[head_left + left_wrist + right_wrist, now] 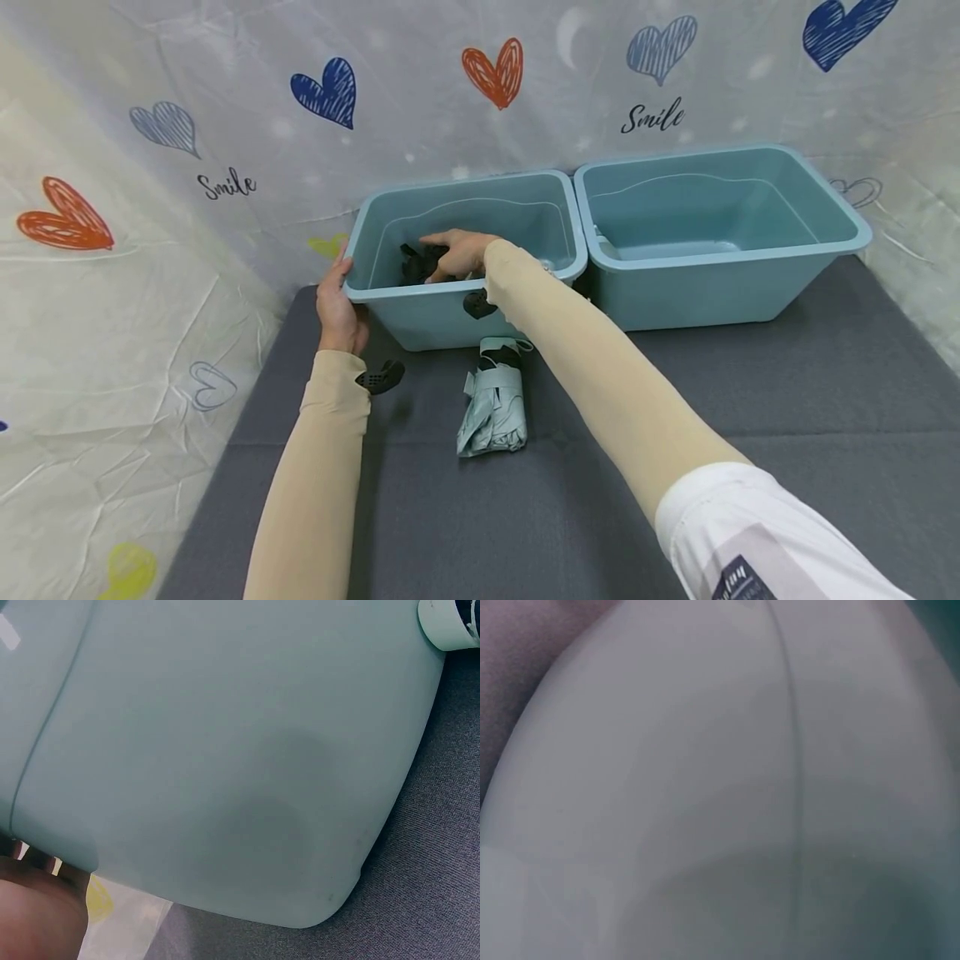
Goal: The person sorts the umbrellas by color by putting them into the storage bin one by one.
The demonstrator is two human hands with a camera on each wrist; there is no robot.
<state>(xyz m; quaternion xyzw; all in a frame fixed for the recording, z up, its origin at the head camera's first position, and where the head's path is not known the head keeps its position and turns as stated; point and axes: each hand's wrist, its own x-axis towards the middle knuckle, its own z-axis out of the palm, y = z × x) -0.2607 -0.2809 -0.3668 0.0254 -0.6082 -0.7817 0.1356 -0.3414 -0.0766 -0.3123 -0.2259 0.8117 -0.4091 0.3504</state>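
Note:
My left hand (341, 308) grips the left end of a blue-green plastic bin (420, 315) at its rim; its fingers (45, 870) show at the bin's edge in the left wrist view. Over the near rim reaches my right hand (461, 252), down inside this bin. Its index finger points left and the thumb hangs apart from it, beside a dark black item (416, 265); the other fingers are hidden. The right wrist view is filled by the bin's pale outer wall (705, 787). A folded light-green umbrella (497, 404) lies on the table in front of the bin.
A second blue-green bin (712, 292) stands close against the right end of the first, with a whitish thing (606, 245) at its inner left. Dark grey cloth (787, 400) covers the table. Behind hangs a pale curtain (420, 108) printed with hearts.

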